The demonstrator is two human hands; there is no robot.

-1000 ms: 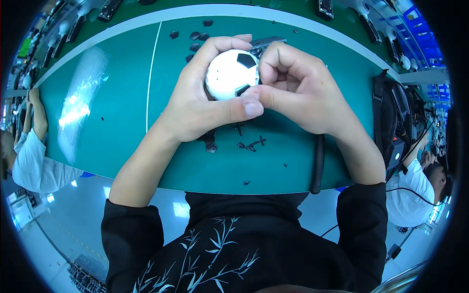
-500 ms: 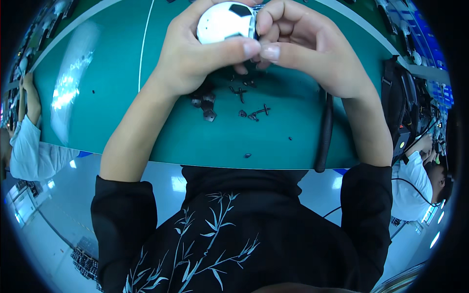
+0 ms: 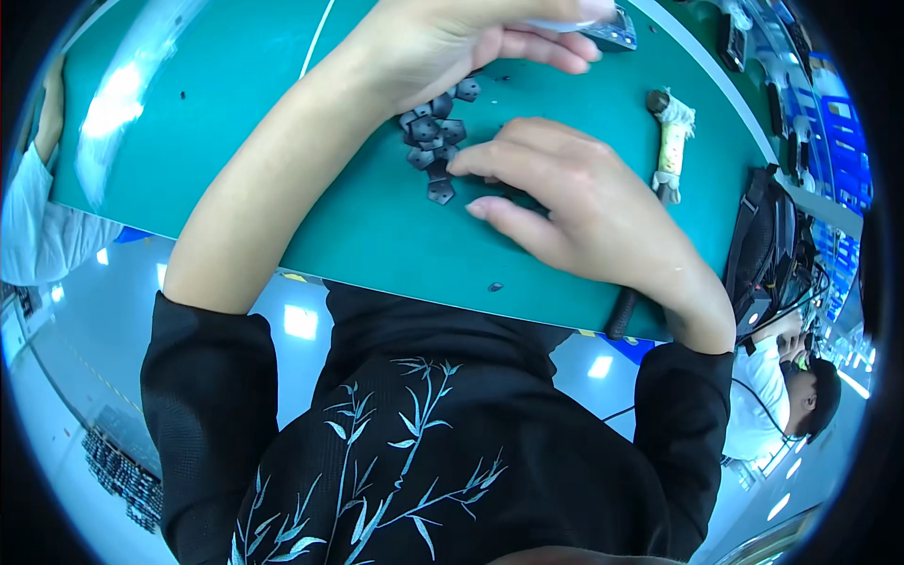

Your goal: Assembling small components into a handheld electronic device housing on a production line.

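My left hand (image 3: 490,42) is at the upper edge, its fingers curled under a pale rim of the white ball (image 3: 554,26). Most of that ball lies outside the picture. My right hand (image 3: 574,184) hovers low over the green table, fingers apart and the thumb held away. Its index fingertip meets the edge of a cluster of black five-sided pieces (image 3: 424,132), which lie partly overlapped. Below the right wrist, a black handle (image 3: 621,313) sticks out; the rest of it is hidden.
A rod-like object wrapped in pale material (image 3: 672,146) lies right of my right hand. A dark boxy object (image 3: 617,33) stands at the top. A black bag (image 3: 761,235) rests at the table's right edge. People in white sleeves work on both sides.
My right hand has left the ball and come down to the black pieces. My left hand has moved up and right with the ball. The view has shifted, showing more pieces.
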